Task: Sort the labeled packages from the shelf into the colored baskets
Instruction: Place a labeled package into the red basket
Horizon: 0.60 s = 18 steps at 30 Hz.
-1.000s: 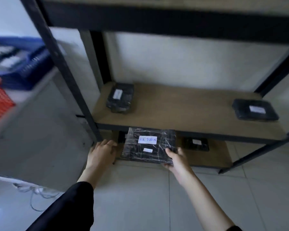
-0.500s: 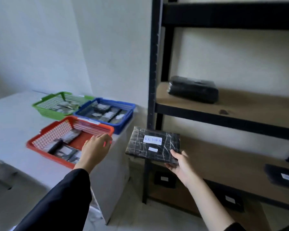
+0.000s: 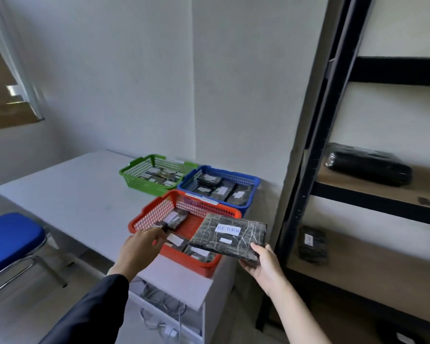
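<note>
The RETURN package [image 3: 230, 236] is hovering over the red basket's [image 3: 209, 266] right edge, its near corner pinched by the right hand [image 3: 265, 263]. The left hand [image 3: 138, 249], fingers loosely apart, is covering the basket's front rim, holding nothing visible.

A black package [image 3: 230, 235] labelled RETURN is gripped by the right hand [image 3: 263, 263] just above the red basket [image 3: 149, 216], beside the left hand [image 3: 139, 249].

Small white label [image 3: 226, 241] on RETURN package [image 3: 230, 235]: unreadable. Labels in green basket [image 3: 134, 170] too small. Shelf [image 3: 372, 194] cropped right.
</note>
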Motion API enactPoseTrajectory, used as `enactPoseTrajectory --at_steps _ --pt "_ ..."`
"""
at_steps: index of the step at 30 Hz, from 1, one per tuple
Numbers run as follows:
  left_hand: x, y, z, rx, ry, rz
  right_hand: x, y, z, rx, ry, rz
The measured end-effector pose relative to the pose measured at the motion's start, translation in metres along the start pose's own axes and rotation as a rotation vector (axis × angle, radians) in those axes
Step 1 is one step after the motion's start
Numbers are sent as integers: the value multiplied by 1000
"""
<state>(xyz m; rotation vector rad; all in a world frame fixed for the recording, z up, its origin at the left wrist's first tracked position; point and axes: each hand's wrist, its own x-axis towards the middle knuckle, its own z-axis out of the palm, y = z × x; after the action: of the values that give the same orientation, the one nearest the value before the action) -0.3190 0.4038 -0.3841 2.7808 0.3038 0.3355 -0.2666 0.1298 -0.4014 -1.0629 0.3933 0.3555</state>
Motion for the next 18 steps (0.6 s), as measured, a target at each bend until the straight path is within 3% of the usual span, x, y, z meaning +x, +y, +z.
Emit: enactPoseTrajectory --at_steps 8,15,18 --pt "38 -56 19 -31 15 -6 81 30 75 -93 -64 -54" --pt "97 -90 49 -8 -65 -6 194 63 92 -503 110 -172" --pt "122 -104 59 33 -88 -5 216 76 100 -556 102 -77"
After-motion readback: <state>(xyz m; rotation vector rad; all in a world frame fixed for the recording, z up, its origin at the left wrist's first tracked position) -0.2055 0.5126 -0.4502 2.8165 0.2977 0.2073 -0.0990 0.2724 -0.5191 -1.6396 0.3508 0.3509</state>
